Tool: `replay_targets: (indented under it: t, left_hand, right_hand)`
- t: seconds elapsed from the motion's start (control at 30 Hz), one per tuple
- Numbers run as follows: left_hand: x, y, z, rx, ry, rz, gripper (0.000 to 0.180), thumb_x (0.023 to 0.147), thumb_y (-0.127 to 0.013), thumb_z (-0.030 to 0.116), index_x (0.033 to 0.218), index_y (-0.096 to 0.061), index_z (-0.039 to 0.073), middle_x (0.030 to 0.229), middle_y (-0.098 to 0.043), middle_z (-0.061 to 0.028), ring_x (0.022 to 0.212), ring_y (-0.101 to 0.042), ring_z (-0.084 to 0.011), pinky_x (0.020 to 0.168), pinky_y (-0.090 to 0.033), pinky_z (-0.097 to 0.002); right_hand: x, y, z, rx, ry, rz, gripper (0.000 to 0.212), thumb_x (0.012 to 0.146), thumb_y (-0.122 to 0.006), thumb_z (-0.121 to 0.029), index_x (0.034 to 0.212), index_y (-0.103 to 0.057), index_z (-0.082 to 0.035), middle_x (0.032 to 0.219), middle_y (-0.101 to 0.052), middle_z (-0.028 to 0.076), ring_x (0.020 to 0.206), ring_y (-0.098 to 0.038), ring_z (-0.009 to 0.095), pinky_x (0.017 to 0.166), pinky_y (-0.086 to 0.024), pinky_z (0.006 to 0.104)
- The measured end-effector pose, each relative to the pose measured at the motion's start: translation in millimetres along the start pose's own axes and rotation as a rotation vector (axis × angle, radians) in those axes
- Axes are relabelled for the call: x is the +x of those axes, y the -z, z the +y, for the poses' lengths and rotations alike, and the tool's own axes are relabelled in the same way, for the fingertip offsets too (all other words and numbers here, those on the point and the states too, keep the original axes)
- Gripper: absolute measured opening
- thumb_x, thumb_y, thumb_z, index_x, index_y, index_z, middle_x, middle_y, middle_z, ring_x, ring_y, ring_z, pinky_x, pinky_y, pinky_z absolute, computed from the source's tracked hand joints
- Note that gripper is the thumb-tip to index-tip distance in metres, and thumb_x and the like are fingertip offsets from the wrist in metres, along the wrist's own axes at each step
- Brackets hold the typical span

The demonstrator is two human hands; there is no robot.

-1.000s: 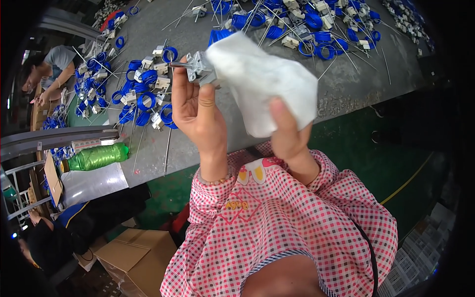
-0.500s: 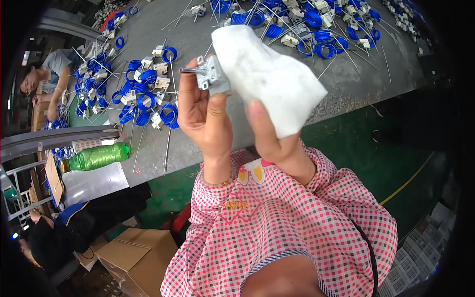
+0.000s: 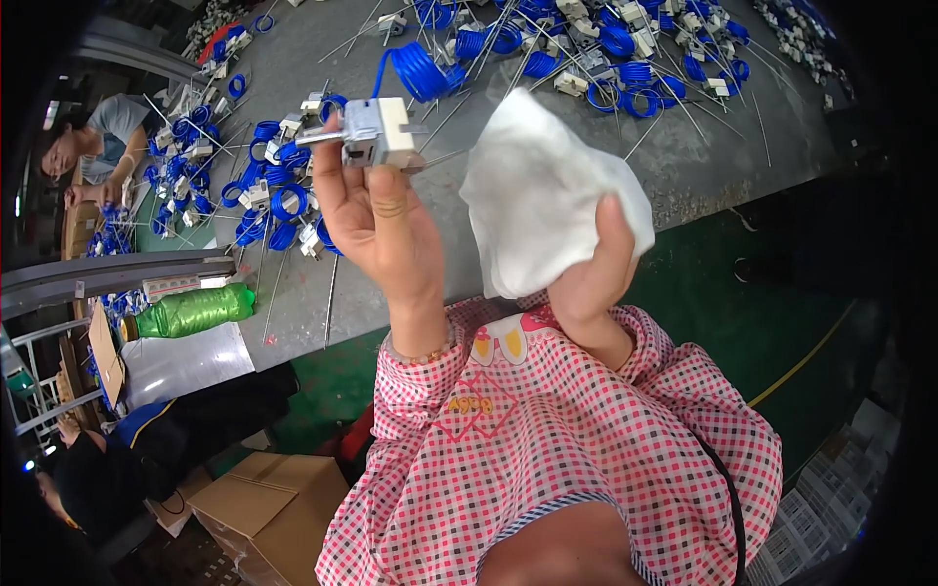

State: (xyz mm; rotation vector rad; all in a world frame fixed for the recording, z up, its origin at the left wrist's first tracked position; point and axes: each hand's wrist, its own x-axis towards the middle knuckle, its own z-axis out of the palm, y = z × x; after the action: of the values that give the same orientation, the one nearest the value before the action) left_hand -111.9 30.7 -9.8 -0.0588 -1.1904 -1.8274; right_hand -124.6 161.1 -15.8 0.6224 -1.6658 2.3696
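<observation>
In my left hand (image 3: 381, 220) is a thermostat-like part (image 3: 379, 134), a small metal-and-cream block with a metal shaft pointing left. Its blue coiled tube (image 3: 418, 73) rises above the block, over the table. Thumb and fingers pinch the block from both sides. A white cloth (image 3: 557, 195) is gripped in my right hand (image 3: 601, 278), thumb on top and the other fingers hidden behind it. The cloth hangs apart from the part, to its right.
More such parts with blue coils (image 3: 278, 181) lie heaped on the grey table (image 3: 391, 283), left and far. A green bottle (image 3: 195, 311) lies at the left edge. A cardboard box (image 3: 269, 503) stands lower left. Another person (image 3: 103, 146) sits at the far left.
The cloth has come away from the part and moved right and down. My left hand has shifted left and turned the part, bringing its blue coil into view.
</observation>
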Motion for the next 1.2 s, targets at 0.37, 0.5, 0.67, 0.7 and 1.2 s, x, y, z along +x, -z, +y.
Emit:
replay_targets:
  t: [0.37, 0.5, 0.67, 0.7, 1.2]
  left_hand:
    - [-22, -21, 2, 0.311, -0.115, -0.028, 0.061, 0.064, -0.062, 0.002, 0.116, -0.031, -0.001, 0.112, -0.036, -0.0130, 0.105, -0.038, -0.0206, 0.077, -0.043, -0.0277]
    - [-19, -19, 3, 0.516, -0.343, -0.227, 0.059, 0.058, -0.067, 0.005, 0.109, -0.038, -0.002, 0.106, -0.040, -0.0143, 0.095, -0.045, -0.0192, 0.073, -0.043, -0.0266]
    - [-17, -20, 3, 0.829, -0.515, -0.290, 0.056, 0.055, -0.068, 0.007, 0.105, -0.045, -0.001, 0.091, -0.049, -0.0128, 0.083, -0.048, -0.0231, 0.071, -0.040, -0.0298]
    - [-18, -20, 3, 0.828, -0.514, -0.290, 0.056, 0.055, -0.068, 0.007, 0.105, -0.045, -0.001, 0.091, -0.049, -0.0128, 0.083, -0.048, -0.0231, 0.071, -0.040, -0.0298]
    - [-27, -14, 7, -0.206, 0.416, -0.080, 0.048, 0.080, -0.052, 0.009, 0.122, -0.029, 0.003, 0.113, -0.045, -0.0126, 0.104, -0.046, -0.0250, 0.085, -0.040, -0.0357]
  right_hand:
    - [15, -23, -9, 0.371, -0.329, 0.012, 0.036, 0.083, -0.036, -0.022, 0.102, -0.049, 0.005, 0.094, -0.055, 0.012, 0.086, -0.053, 0.017, 0.075, -0.040, 0.0267]
    - [15, -22, -8, 0.334, -0.323, 0.042, 0.036, 0.083, -0.035, -0.022, 0.102, -0.049, 0.006, 0.094, -0.055, 0.012, 0.086, -0.053, 0.018, 0.075, -0.041, 0.0275]
    - [17, -15, -4, 0.297, -0.257, 0.023, 0.037, 0.083, -0.034, -0.022, 0.102, -0.049, 0.006, 0.096, -0.054, 0.013, 0.087, -0.053, 0.018, 0.075, -0.041, 0.0287]
    - [17, -16, -5, 0.296, -0.258, 0.023, 0.037, 0.083, -0.034, -0.022, 0.102, -0.049, 0.006, 0.096, -0.054, 0.013, 0.087, -0.053, 0.018, 0.075, -0.041, 0.0287]
    - [27, -8, -5, 0.046, -0.068, -0.014, 0.036, 0.082, -0.038, -0.019, 0.106, -0.045, 0.007, 0.101, -0.052, 0.015, 0.091, -0.052, 0.021, 0.078, -0.040, 0.0295]
